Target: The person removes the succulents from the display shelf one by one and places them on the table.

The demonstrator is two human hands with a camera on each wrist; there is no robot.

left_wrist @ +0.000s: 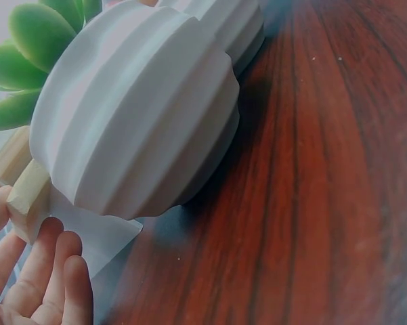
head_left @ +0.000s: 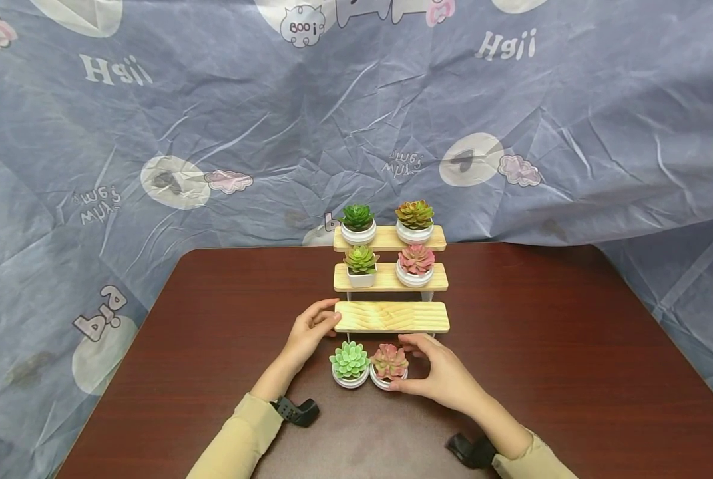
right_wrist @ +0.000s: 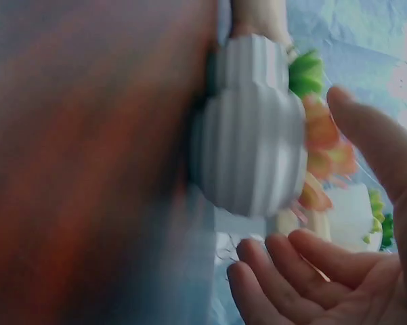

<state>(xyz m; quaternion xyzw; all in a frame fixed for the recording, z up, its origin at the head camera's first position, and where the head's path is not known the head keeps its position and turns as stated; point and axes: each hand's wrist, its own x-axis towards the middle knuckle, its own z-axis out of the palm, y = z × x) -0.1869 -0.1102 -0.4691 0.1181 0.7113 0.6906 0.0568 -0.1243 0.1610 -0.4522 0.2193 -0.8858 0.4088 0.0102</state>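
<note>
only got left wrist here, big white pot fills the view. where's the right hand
observer: The right hand is cupped beside the pink pot, which stands on the table just right of your green pot.
operator: is that wood by my fingers a shelf
observer: Yes, it is the bottom board, lowest of three; the left hand holds its left end.
operator: anything on it
observer: It is bare; the middle board and top board carry two pots each.
</note>
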